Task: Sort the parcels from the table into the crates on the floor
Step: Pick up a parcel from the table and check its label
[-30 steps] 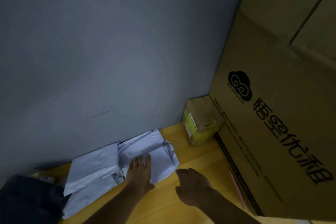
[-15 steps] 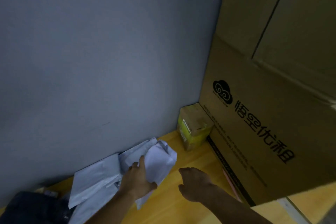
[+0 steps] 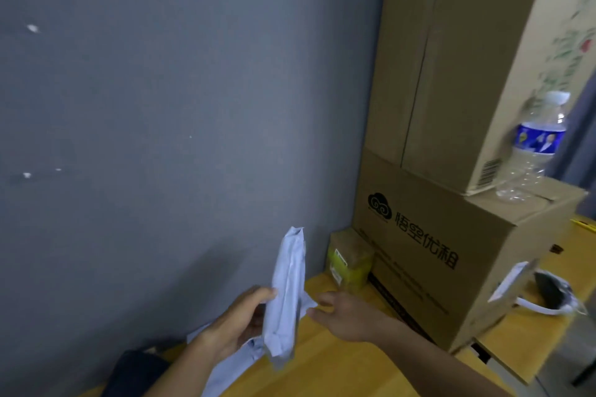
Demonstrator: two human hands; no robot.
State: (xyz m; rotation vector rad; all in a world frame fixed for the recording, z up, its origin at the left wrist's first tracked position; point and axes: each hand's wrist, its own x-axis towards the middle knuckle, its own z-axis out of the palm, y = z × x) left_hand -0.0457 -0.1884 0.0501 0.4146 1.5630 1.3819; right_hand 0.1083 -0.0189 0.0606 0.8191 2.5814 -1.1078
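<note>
Parcel (image 3: 287,296): crinkled white poly, upright | left hand (image 3: 237,321) grasps it | right hand (image 3: 346,316) apparently loose, fingers spread

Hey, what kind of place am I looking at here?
Probably a storeroom or parcel-sorting corner: stacked cardboard boxes against a grey wall, a small parcel on the wooden table, and a grey mailer bag in the left hand.
</note>
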